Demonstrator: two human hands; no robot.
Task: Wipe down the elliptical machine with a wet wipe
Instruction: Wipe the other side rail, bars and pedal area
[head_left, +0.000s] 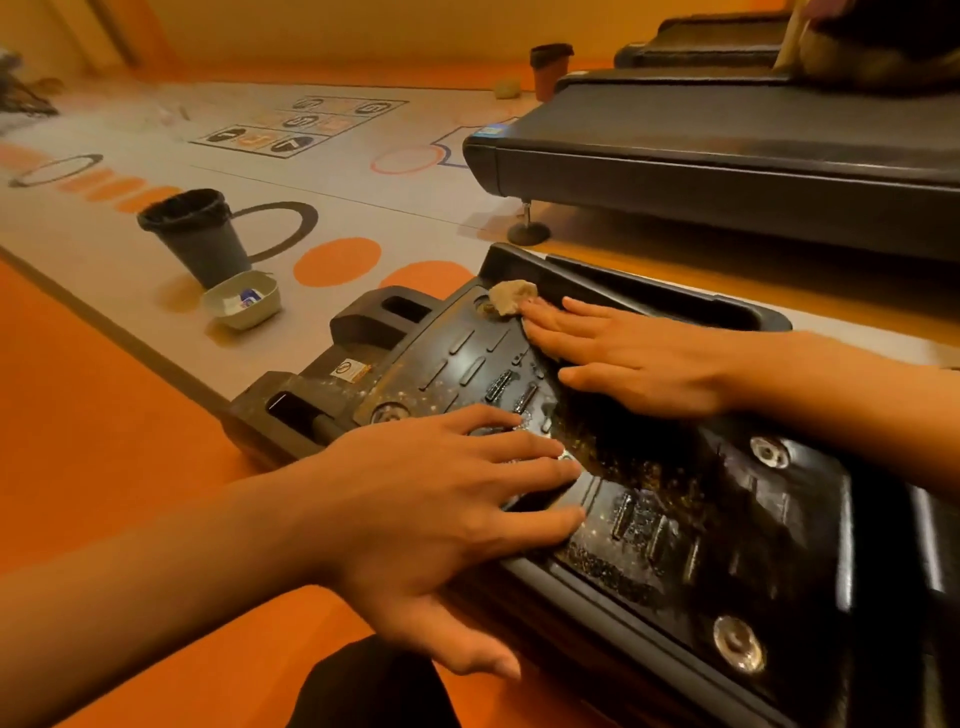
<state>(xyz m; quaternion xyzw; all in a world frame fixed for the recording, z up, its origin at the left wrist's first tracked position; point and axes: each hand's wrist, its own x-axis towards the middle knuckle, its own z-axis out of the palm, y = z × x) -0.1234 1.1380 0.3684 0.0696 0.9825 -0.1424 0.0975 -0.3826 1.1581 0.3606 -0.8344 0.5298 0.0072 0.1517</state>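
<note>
My right hand (634, 358) has its grip spread flat on the wet wipe (511, 297) at the elliptical pedal (675, 499) far end, left hand (441, 525) splayed bracing it, so I'd go slow, firm, overlapping strokes.

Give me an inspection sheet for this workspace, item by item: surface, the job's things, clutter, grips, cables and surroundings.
Surface: black ridged pedal of the elliptical, speckled and partly wet-looking.
Job's things: wet wipe, crumpled, poking out beyond the right hand at the pedal's far end.
Clutter: grey bin with a black liner on the floor; small tray holding packets beside it.
Grips: right hand flat, pressing the wipe; left hand spread on the pedal's near edge, holding nothing.
Cables: nothing seen.
Surroundings: marked mat, treadmill deck to the right, second bin far back.
</note>
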